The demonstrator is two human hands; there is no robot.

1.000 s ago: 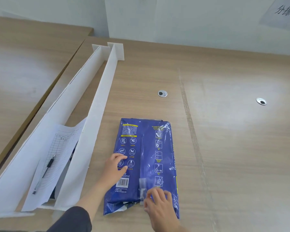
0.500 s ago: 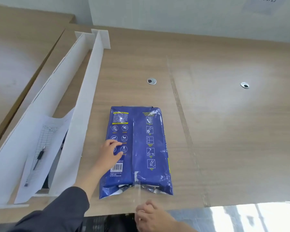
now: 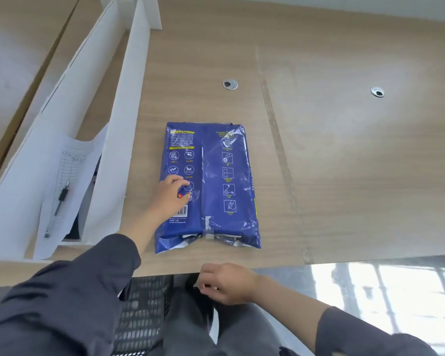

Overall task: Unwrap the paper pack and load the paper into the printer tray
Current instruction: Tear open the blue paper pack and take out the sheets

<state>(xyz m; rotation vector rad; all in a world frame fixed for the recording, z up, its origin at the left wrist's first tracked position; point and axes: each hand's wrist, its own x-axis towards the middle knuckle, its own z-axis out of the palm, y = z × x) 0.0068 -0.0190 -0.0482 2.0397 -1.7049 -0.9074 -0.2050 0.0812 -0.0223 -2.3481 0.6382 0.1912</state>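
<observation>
A blue wrapped paper pack [image 3: 211, 186] lies flat on the wooden table [image 3: 344, 163], seam side up. Its near end is torn, with white paper showing and a bit of clear tape [image 3: 208, 228] stuck on the seam. My left hand [image 3: 171, 197] rests on the pack's left half near the barcode, fingertips pressing down. My right hand [image 3: 225, 283] is off the pack, below the table's front edge over my lap, fingers pinched together. I cannot see whether anything is pinched in them. No printer or tray is in view.
White foam-board dividers [image 3: 121, 129] run along the left, with a printed sheet [image 3: 67, 176] and a pen [image 3: 59, 201] between them. Two metal cable grommets [image 3: 230, 84] [image 3: 377, 91] sit farther back. A black mesh chair seat [image 3: 141, 312] and shiny floor lie below the table edge.
My right hand peeled clear tape off the pack's near end and drew back past the table edge. The view tilted down. My left hand stayed on the pack.
</observation>
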